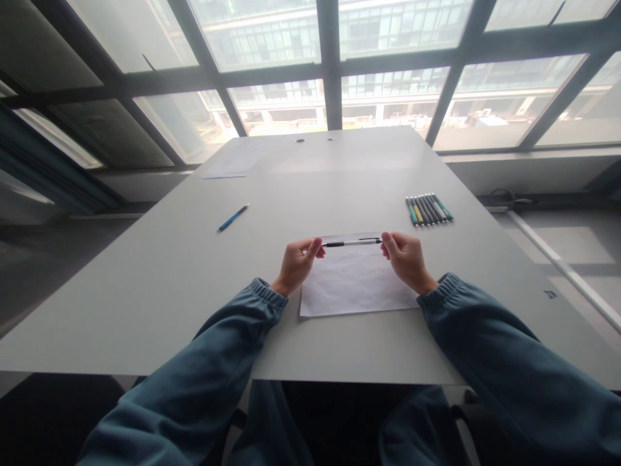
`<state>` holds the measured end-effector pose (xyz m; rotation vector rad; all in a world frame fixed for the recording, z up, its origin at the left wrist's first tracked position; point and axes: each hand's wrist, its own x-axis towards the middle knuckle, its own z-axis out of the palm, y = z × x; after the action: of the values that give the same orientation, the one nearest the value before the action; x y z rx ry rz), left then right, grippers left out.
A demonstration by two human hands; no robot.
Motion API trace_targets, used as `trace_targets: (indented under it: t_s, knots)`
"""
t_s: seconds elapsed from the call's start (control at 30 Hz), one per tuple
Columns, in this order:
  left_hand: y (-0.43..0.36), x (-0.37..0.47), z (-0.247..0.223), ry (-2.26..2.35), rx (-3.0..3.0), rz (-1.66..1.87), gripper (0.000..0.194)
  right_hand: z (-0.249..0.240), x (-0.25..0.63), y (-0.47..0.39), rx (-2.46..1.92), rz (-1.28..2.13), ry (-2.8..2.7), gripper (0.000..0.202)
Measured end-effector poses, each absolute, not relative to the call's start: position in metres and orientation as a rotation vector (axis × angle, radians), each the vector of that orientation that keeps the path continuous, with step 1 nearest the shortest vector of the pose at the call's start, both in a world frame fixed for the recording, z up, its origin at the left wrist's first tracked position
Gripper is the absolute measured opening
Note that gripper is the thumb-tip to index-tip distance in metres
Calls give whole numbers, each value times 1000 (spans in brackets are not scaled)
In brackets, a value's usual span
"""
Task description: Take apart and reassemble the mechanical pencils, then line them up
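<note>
A white and black pen (352,243) is stretched level between my two hands, above a sheet of white paper (356,285). My left hand (297,264) pinches its dark-grip end. At the opposite end, beside the clip, the fingers of my right hand (406,259) are closed on it. The paper lies flat on the table under my hands, and its far edge is partly covered by the pen and fingers.
The white table (169,291) reaches toward the windows. A blue pen (233,219) lies to the left. On the right, several pens (429,210) lie side by side in a row. Further back at the left are more paper sheets (230,158).
</note>
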<state>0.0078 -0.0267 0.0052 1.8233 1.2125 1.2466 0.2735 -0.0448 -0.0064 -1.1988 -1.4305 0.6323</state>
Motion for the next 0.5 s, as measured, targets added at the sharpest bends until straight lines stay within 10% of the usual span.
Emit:
trace_targets:
  t_s: [0.5]
  knots:
    - [-27, 7, 5, 1207, 1867, 1210, 48, -9, 274, -43, -1215, 639, -1438, 53]
